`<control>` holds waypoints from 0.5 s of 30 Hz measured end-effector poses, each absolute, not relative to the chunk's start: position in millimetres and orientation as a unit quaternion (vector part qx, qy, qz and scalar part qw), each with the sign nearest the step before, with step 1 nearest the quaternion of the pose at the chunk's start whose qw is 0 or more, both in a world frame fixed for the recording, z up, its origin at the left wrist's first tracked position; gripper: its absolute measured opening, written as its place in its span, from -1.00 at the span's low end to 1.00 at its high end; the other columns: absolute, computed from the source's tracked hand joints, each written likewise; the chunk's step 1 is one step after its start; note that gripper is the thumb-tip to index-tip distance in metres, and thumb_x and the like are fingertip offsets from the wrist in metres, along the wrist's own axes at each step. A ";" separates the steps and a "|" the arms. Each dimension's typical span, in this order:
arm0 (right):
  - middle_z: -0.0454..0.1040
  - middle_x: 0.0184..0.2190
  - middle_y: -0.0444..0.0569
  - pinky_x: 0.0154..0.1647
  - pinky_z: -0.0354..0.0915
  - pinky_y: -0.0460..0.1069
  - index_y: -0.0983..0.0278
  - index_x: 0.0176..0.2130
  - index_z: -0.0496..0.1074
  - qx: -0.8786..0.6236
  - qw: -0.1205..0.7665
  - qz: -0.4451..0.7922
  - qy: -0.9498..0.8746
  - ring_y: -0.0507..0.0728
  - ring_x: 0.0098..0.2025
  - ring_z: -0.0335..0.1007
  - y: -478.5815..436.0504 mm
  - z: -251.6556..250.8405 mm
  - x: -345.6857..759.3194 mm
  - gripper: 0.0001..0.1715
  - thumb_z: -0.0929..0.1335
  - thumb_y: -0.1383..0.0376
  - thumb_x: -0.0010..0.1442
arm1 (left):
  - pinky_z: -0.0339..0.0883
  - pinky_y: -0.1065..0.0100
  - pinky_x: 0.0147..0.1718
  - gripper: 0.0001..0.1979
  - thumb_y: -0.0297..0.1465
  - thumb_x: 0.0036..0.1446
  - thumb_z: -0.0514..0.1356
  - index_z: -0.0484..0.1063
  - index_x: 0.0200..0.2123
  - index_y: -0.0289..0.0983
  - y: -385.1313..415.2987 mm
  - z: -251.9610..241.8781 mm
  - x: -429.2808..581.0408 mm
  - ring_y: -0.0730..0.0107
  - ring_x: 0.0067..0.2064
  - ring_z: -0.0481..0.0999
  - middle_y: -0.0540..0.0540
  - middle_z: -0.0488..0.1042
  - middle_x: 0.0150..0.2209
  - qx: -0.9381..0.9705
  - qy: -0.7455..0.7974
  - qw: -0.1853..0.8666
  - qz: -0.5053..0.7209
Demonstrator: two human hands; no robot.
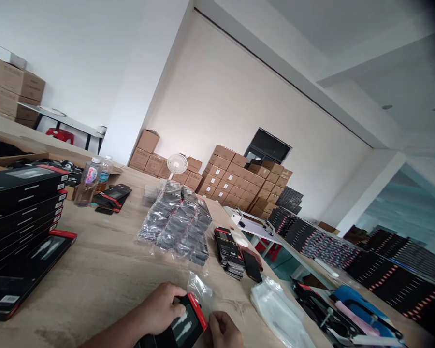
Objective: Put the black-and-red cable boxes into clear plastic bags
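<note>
At the bottom edge of the view my left hand (pixel 159 309) is closed round a small black retail box with a red end (pixel 183 326), holding it over the wooden table (pixel 105 270). My right hand (pixel 223 331) sits at the box's red end, fingers curled, beside a clear plastic sleeve (pixel 201 290) that rises just behind the box. Whether the right hand grips the sleeve or the box is hidden. A heap of clear bags with dark contents (pixel 177 222) lies further back on the table.
A stack of black and red boxes (pixel 21 212) stands at left, with water bottles (pixel 89 181) behind. A small pile of boxes (pixel 228 251) and empty clear bags (pixel 279 309) lie at right. Cardboard cartons (pixel 239 176) and a fan (pixel 176 164) stand by the far wall.
</note>
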State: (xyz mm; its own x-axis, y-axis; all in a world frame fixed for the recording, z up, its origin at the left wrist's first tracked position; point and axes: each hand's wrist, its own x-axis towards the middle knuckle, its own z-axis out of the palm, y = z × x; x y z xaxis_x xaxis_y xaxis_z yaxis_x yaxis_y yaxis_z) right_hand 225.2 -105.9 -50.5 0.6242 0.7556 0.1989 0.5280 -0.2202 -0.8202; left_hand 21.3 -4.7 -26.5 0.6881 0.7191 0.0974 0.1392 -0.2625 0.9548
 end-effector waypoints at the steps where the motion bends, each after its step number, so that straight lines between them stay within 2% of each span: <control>1: 0.47 -0.66 -0.09 -0.59 0.22 -0.06 0.20 -0.47 0.40 -0.762 0.487 0.164 -0.394 0.12 -0.60 0.39 -105.4 -49.9 223.6 -0.61 0.30 -0.05 -0.01 | 0.28 0.32 -0.04 -0.56 -0.40 -0.07 0.16 0.52 -0.05 -0.22 -5.1 -24.5 21.6 0.18 -0.04 0.49 -0.07 0.57 -0.07 0.744 0.286 0.537 0.276; 3: 0.46 -0.67 -0.10 -0.71 0.11 -0.10 0.22 -0.40 0.39 -0.745 0.517 0.230 -0.354 0.11 -0.63 0.37 -104.7 -48.3 219.5 -0.54 0.31 -0.11 -0.05 | 0.28 0.34 -0.02 -0.53 -0.44 -0.09 0.16 0.51 -0.03 -0.23 -5.5 -21.5 22.1 0.20 0.00 0.48 -0.09 0.55 -0.03 0.741 0.284 0.540 0.279; 6: 0.48 -0.63 -0.12 -0.78 0.01 -0.13 0.24 -0.31 0.38 -0.732 0.537 0.241 -0.344 0.07 -0.67 0.32 -104.1 -44.8 213.8 -0.47 0.37 -0.10 -0.12 | 0.30 0.34 -0.04 -0.56 -0.42 -0.07 0.16 0.53 -0.06 -0.20 -5.7 -20.9 21.9 0.22 -0.04 0.50 -0.07 0.56 -0.05 0.756 0.286 0.528 0.260; 10: 0.50 -0.62 -0.11 -0.67 0.17 -0.09 0.25 -0.39 0.40 -0.736 0.526 0.170 -0.391 0.07 -0.64 0.34 -103.1 -38.5 213.5 -0.59 0.41 -0.01 -0.13 | 0.32 0.31 -0.13 -0.54 -0.38 -0.06 0.17 0.53 -0.03 -0.20 -7.1 -22.8 20.3 0.20 -0.14 0.52 -0.07 0.58 -0.08 0.770 0.292 0.516 0.233; 12: 0.48 -0.64 -0.11 -0.58 0.24 -0.07 0.24 -0.49 0.41 -0.750 0.490 0.129 -0.425 0.10 -0.58 0.39 -102.3 -35.7 215.9 -0.69 0.39 0.04 -0.09 | 0.32 0.33 -0.21 -0.55 -0.38 -0.07 0.17 0.54 -0.04 -0.20 -8.4 -22.0 19.3 0.22 -0.21 0.53 -0.06 0.60 -0.15 0.775 0.282 0.519 0.225; 15: 0.46 -0.67 -0.10 -0.54 0.25 -0.04 0.22 -0.58 0.41 -0.766 0.453 0.078 -0.449 0.13 -0.56 0.40 -100.9 -34.3 219.0 -0.70 0.32 0.07 -0.01 | 0.28 0.36 -0.34 -0.56 -0.38 -0.06 0.16 0.55 -0.06 -0.18 -10.0 -19.4 18.2 0.25 -0.29 0.51 -0.01 0.61 -0.28 0.784 0.267 0.516 0.217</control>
